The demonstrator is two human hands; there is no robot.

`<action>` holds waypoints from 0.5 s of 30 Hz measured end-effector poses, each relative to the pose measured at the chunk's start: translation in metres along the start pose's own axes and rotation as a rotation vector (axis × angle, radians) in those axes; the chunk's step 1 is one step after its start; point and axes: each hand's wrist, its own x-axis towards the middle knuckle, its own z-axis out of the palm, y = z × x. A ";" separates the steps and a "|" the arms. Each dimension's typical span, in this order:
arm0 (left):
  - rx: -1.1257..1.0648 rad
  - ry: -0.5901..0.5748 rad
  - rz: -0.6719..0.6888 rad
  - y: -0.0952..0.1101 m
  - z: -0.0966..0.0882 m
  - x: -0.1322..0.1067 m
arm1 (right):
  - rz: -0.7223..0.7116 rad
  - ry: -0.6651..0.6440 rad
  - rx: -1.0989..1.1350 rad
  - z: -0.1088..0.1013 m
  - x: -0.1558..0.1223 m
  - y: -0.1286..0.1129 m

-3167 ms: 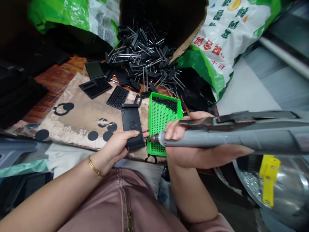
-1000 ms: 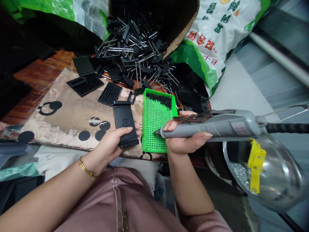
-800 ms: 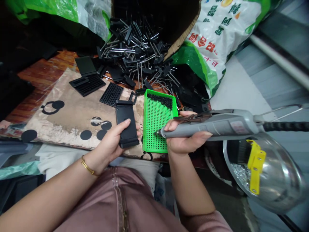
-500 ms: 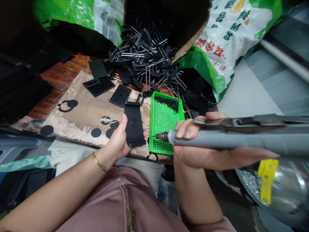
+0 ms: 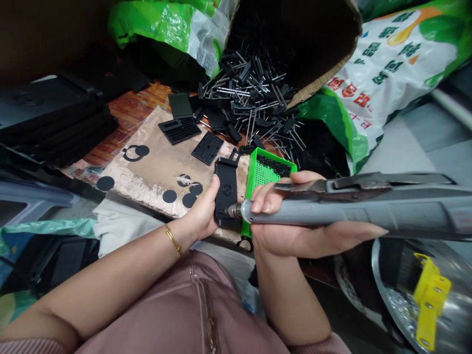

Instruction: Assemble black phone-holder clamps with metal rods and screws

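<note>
My left hand (image 5: 202, 210) is closed around the near-left side of a black plastic phone-holder-like bracket (image 5: 226, 178), which has a round emblem in its middle. In my right hand (image 5: 280, 221) lies a grey electric screwdriver (image 5: 317, 211), its lever on top, held level and pointing left. The tip of the screwdriver is at the lower end of the bracket; whether it sits in a screw hole I cannot tell. Just right of the bracket is a green perforated tray (image 5: 254, 172) with small black screws (image 5: 275, 166) heaped at its far end.
Ribbed black plates (image 5: 207, 147) and black discs (image 5: 169, 196) lie on the worn board (image 5: 155, 167). Beyond is a heap of black parts with metal rods (image 5: 254, 93). Stacked black brackets (image 5: 47, 113) stand left. A metal bowl (image 5: 457, 295) with a yellow piece (image 5: 431, 300) is lower right.
The screwdriver tip has moved left from over the green tray to the bracket's lower end. My left hand keeps its grip on the bracket. The whole view has shifted.
</note>
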 end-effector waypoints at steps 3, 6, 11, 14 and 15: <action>-0.008 -0.034 -0.005 0.000 -0.001 0.000 | 0.009 0.011 -0.037 0.001 -0.001 0.002; -0.023 -0.029 -0.015 -0.002 -0.001 0.001 | -0.001 -0.028 0.032 0.000 -0.001 0.004; -0.057 -0.016 0.009 -0.005 0.000 0.003 | 0.026 -0.145 0.046 -0.005 -0.001 0.004; -0.048 0.047 0.007 -0.005 0.001 0.001 | 0.014 -0.176 0.030 -0.007 -0.001 0.002; -0.043 0.050 0.003 -0.005 0.002 0.001 | 0.012 -0.185 0.036 -0.007 -0.002 0.002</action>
